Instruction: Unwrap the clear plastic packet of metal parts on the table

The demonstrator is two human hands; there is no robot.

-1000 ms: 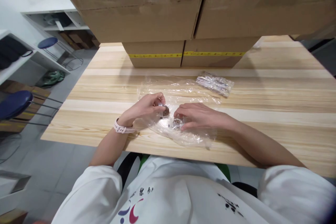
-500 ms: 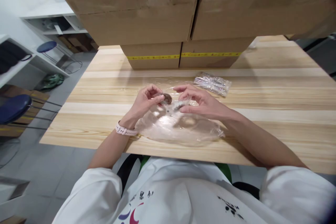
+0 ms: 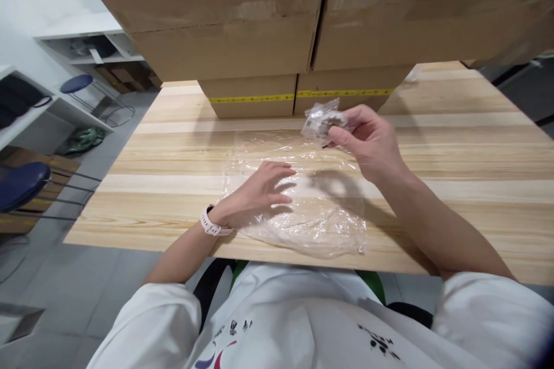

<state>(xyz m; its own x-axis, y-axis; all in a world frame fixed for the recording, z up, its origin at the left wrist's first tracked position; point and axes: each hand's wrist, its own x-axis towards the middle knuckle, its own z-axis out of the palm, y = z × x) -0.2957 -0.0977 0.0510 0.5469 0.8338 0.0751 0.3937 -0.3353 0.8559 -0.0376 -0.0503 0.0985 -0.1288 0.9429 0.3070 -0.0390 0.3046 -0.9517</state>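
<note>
My right hand (image 3: 367,141) is raised over the far part of the table, thumb and fingers pinched on a small clear plastic packet (image 3: 318,121). Something greyish-brown shows through the crinkled film; its kind is not clear. My left hand (image 3: 264,190), with a pale pink watch strap (image 3: 212,223) on its wrist, rests at the left part of a large clear plastic bag (image 3: 303,225). Its fingers are spread and hold nothing. The bag lies flat and wrinkled on the wooden table (image 3: 168,179), with the right hand's shadow across it.
Large cardboard boxes (image 3: 216,17) are stacked at the back of the table, the lower ones (image 3: 251,106) banded with yellow tape. Blue-topped stools (image 3: 26,184) and white shelving (image 3: 86,26) stand to the left. The table's front edge runs close to my body.
Both hands have parted. My right hand has moved up and away with the small packet, while my left has let go of a dark brown item and opened. The packet at the back no longer shows there.
</note>
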